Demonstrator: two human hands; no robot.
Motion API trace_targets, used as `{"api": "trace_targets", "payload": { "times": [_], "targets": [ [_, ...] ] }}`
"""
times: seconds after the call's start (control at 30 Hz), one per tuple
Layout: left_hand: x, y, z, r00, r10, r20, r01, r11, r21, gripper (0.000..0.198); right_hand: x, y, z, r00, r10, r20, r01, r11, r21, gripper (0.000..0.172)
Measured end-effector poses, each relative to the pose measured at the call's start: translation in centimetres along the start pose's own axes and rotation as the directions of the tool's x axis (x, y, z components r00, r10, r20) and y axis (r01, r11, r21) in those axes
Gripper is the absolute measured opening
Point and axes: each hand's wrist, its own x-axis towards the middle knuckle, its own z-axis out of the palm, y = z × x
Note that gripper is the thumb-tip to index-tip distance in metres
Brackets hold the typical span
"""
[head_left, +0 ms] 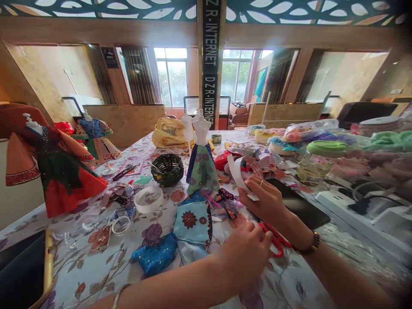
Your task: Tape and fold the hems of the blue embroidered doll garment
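My right hand [264, 197] is closed round the edge of a roll of white tape [237, 171], tilted up above the table. Just below it, my left hand [246, 251] has its fingers curled together; what they hold, if anything, is hidden. Red-handled scissors [277, 246] lie beside my left fingers, partly covered by my hands. Left of my hands, a light blue cloth piece [193, 223] with red flower patterns lies flat, and a shiny blue cloth piece [156, 253] is nearby. Behind them stands a small white dress form [201, 131] in a green skirt [203, 169].
At left stand two dressed doll forms, one in a red and green dress [64, 180]. A dark woven basket [167, 169], a white ring roll [148, 199] and a yellow bag [169, 133] are on the flowered cloth. A power strip [347, 214] and lidded jar [317, 163] are at right.
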Motion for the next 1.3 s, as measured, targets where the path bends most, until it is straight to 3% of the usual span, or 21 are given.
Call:
{"api": "trace_targets", "payload": {
  "times": [0.13, 0.3, 0.57, 0.67, 0.73, 0.77, 0.9, 1.03, 1.13, 1.17, 1.23, 1.3],
  "targets": [
    [3.5, 1.2, 2.1, 0.961, -0.25, 0.116, 0.269, 0.945, -0.185, 0.022, 0.1, 0.0, -0.3, 0.997, -0.075, -0.015, 0.074, 0.996, -0.044, 0.022],
    [5.0, 2.4, 2.6, 0.921, -0.37, 0.124, 0.388, 0.902, -0.188, 0.015, 0.5, -0.3, -0.7, 0.994, -0.101, -0.043, 0.098, 0.993, -0.059, 0.023],
    [1.9, 2.9, -0.5, 0.817, -0.561, 0.129, 0.574, 0.811, -0.109, 0.016, 0.3, -0.7, -0.4, 0.999, -0.023, -0.023, 0.024, 0.998, 0.05, 0.025],
    [0.9, 2.7, -2.6, 0.751, -0.632, 0.193, 0.655, 0.75, -0.092, 0.024, 0.3, -1.3, -0.2, 0.997, 0.077, -0.009, -0.075, 0.989, 0.126, 0.027],
    [0.5, 2.8, -3.8, 0.659, -0.687, 0.305, 0.737, 0.67, -0.084, 0.028, 0.4, -1.8, -0.1, 0.988, 0.152, 0.014, -0.152, 0.972, 0.178, 0.027],
    [0.3, 2.9, -4.2, 0.634, -0.7, 0.33, 0.758, 0.647, -0.083, 0.032, 0.4, -1.9, -0.1, 0.982, 0.188, 0.028, -0.189, 0.96, 0.205, 0.027],
    [-0.7, 2.8, -4.1, 0.563, -0.757, 0.332, 0.826, 0.534, -0.182, 0.041, 0.5, -2.4, -0.2, 0.949, 0.304, 0.08, -0.313, 0.893, 0.324, 0.027],
    [-2.8, 1.5, -3.4, 0.562, -0.786, 0.258, 0.808, 0.455, -0.374, 0.03, 0.4, -2.3, -0.3, 0.897, 0.426, 0.116, -0.433, 0.797, 0.422, 0.028],
    [-4.8, 0.1, -4.4, 0.563, -0.786, 0.255, 0.765, 0.379, -0.52, 0.024, 0.3, -2.3, -0.3, 0.853, 0.507, 0.124, -0.498, 0.721, 0.482, 0.033],
    [-5.5, -0.4, -5.0, 0.567, -0.775, 0.278, 0.719, 0.301, -0.626, 0.021, 0.3, -2.3, -0.3, 0.842, 0.525, 0.127, -0.511, 0.699, 0.501, 0.034],
    [-6.6, -1.4, -6.2, 0.537, -0.782, 0.317, 0.572, 0.061, -0.818, 0.017, 0.3, -2.4, -0.2, 0.826, 0.546, 0.141, -0.529, 0.662, 0.531, 0.036],
    [-7.6, -2.3, -7.3, 0.568, -0.735, 0.37, 0.372, -0.171, -0.912, 0.022, 0.2, -2.5, -0.1, 0.818, 0.551, 0.164, -0.539, 0.635, 0.554, 0.036]
  ]
}}
